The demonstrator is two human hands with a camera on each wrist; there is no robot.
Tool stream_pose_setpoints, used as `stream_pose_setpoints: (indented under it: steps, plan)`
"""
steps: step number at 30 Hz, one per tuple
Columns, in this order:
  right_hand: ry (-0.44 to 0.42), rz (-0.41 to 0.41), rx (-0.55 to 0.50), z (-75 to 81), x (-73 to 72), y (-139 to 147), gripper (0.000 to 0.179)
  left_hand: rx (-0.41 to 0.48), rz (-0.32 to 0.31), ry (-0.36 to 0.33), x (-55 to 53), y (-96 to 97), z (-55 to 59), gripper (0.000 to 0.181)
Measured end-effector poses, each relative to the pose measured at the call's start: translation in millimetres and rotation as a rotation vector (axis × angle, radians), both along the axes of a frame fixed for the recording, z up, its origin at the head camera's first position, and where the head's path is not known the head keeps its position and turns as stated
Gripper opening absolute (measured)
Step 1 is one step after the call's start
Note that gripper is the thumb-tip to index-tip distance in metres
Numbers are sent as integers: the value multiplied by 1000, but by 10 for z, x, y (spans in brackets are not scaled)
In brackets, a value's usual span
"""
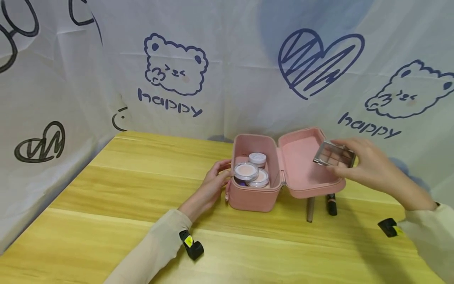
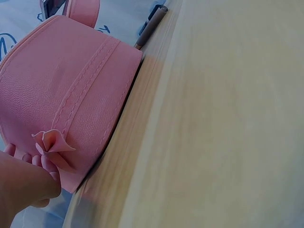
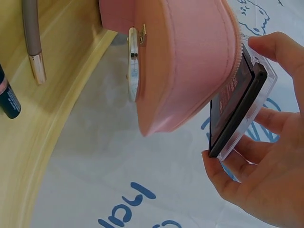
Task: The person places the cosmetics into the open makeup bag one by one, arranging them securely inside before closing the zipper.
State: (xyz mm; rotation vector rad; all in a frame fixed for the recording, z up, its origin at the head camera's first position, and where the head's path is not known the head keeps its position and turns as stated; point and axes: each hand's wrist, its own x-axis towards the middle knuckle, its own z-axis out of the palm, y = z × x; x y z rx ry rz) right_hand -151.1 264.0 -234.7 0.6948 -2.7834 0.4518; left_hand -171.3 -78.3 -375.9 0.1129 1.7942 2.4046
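Note:
A pink zippered cosmetic case [image 1: 253, 200] stands on the table, its lid [image 1: 301, 161] swung out to the right. My left hand [image 1: 211, 185] rests on the case's left end, fingers against the wall near a small pink tab [image 2: 52, 142]. Inside lie two round clear-topped compacts [image 1: 246, 170], one overlapping the other, and a white-lidded jar [image 1: 257, 158]. Over the lid's right side, my right hand [image 1: 372, 167] pinches an eyeshadow palette [image 1: 333, 154] with a clear cover between thumb and fingers. The right wrist view shows the palette [image 3: 237, 109] tilted beside the lid's zippered edge.
Under the lid's front edge lie a slim brown tube [image 1: 310, 210] and a black lipstick-like tube [image 1: 332, 206]. A white cloth [image 1: 244, 102] with blue drawings hangs behind the wooden table [image 1: 142, 189]. A mirror-like disc [image 3: 133, 66] shows behind the lid in the right wrist view.

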Motion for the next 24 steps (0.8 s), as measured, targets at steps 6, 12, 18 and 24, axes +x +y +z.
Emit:
stream_pose_setpoints:
  steps: [6,12,18,24]
  plan:
    - [1,7,9,43,-8,-57,59,0,5,11,-14,9,-21,54]
    - [-40,-16,11,82,-14,-112,60,-3,4,22,-27,3,-6,54]
    - [-63,-14,27,105,-6,-152,64,0,4,29,-36,8,13,53]
    - [-76,28,46,134,-18,-196,61,14,5,16,-24,13,1,52]
